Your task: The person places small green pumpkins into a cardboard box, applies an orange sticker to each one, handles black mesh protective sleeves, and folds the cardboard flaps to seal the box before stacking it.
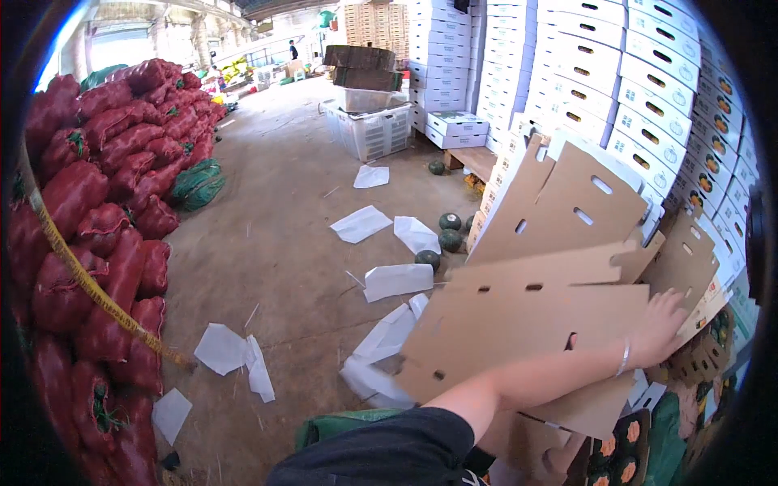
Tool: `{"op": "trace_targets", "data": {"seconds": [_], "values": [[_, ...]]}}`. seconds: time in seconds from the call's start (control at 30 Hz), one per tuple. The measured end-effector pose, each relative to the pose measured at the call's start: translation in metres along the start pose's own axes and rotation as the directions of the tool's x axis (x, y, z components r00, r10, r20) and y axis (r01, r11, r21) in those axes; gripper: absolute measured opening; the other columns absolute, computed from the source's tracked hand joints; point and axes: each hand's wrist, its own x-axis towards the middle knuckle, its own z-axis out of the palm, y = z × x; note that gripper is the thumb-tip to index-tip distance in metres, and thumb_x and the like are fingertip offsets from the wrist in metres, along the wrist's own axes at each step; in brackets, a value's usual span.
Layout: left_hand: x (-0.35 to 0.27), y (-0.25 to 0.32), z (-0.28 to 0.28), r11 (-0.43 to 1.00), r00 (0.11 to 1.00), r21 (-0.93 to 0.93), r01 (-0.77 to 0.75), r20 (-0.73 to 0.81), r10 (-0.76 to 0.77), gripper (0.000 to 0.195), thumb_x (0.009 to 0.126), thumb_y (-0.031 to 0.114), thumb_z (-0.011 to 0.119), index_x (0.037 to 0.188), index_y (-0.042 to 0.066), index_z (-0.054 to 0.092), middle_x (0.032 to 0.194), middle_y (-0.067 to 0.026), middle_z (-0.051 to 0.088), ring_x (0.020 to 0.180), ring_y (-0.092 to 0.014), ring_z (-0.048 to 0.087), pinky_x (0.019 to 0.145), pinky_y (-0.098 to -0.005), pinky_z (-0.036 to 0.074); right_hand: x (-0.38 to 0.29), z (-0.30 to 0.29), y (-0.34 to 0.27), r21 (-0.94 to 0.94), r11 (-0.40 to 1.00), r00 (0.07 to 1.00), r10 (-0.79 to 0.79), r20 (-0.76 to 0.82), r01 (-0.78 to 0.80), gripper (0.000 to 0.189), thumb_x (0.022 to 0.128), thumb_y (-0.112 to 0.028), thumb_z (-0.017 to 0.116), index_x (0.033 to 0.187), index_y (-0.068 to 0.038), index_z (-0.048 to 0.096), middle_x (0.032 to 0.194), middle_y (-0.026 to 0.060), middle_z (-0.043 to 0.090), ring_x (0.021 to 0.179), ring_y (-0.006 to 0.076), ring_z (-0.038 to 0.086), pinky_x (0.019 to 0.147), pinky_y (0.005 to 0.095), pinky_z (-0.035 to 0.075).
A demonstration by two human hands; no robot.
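My left hand (662, 322), with a thin band at its wrist, is at the right edge of a brown cardboard box blank (523, 328). The fingers curl at that edge and the forearm crosses over the sheet. The blank is tilted, has slots and hand holes, and its lower left corner is blurred. Below the forearm, a blurred skin-coloured part, seemingly my right hand (565, 455), is beside folded cardboard; its fingers are not clear. Close by is an open box (614, 452) of dark green squashes with orange labels. More flat blanks (583, 194) lean behind the held one.
Red mesh sacks (121, 182) are heaped along the left. White cartons (583, 79) tower at the right. White paper sheets (398, 281) and loose green squashes (450, 239) lie on the concrete floor (273, 243). Plastic crates (371, 127) stand farther back; a distant person (293, 50) is visible.
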Motion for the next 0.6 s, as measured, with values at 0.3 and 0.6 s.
{"op": "trace_targets", "data": {"seconds": [0.3,0.6], "values": [[0.004,0.008,-0.057,0.966,0.959,-0.017,-0.257,-0.124,0.253,0.039,0.073,0.018,0.064,0.106,0.003,0.049,0.12,-0.0234,0.04,0.118,-0.041,0.035,0.098,-0.0485,0.03,-0.019,-0.032,-0.06,-0.328,0.94,0.936,-0.192,-0.293,0.09,0.057,0.089,-0.042,0.042,0.13,-0.002,0.038,0.13,0.0138,0.043,0.118,0.0274,0.043,0.1,0.044,0.035],[0.004,-0.08,-0.272,0.794,0.507,-0.017,0.607,0.779,-0.37,0.033,0.076,0.011,0.072,0.104,0.001,0.059,0.086,0.001,0.061,0.08,-0.008,0.056,0.073,-0.024,0.047,-0.037,-0.057,-0.124,-0.414,0.879,0.839,-0.399,-0.371,0.235,0.07,0.085,-0.053,0.044,0.133,-0.003,0.035,0.135,0.0144,0.039,0.12,0.0293,0.04,0.1,0.0485,0.033]]}}
